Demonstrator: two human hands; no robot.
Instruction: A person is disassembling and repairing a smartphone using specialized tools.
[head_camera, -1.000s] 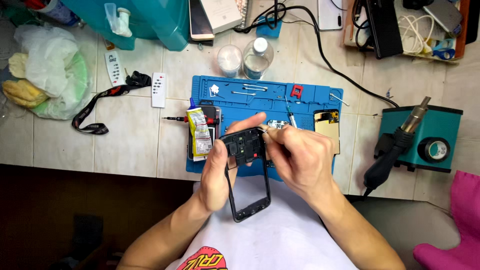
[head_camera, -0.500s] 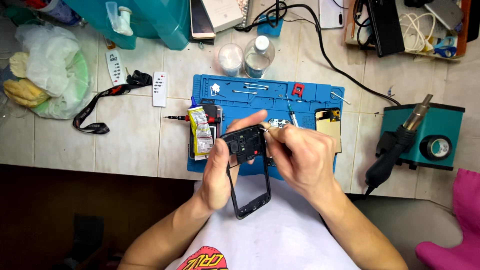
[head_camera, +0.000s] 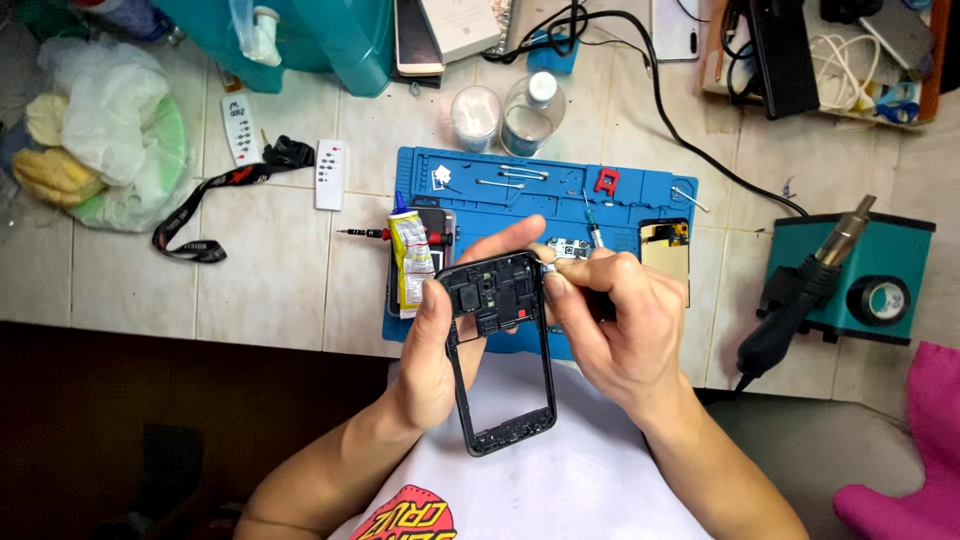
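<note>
Far left on the tiled counter, a plastic bag (head_camera: 105, 120) sits in a heap, and a black lanyard (head_camera: 215, 195) trails from it toward a small white remote (head_camera: 330, 174). Next comes the blue work mat (head_camera: 640, 195), with a yellow-labelled tube of glue (head_camera: 410, 262) lying along its left edge and a red-handled screwdriver (head_camera: 372, 233) poking out beside it. My left hand (head_camera: 440, 345) is closed around the phone frame (head_camera: 500, 350), thumb pressed on its left rail, fingers wrapped behind the top; the frame stands over the mat's near edge, upper end toward the counter, empty lower part hanging above my white shirt. My right hand (head_camera: 615, 330) is pinched shut on a thin tool (head_camera: 592, 222), tip sticking up past my knuckles, my fingertips (head_camera: 556, 285) touching the frame's top right corner. A phone screen (head_camera: 664, 250) lies on the mat just right of that hand. Far right, the teal hot-air station (head_camera: 860, 275) stands with its black handle (head_camera: 790, 315) hanging alongside.
</note>
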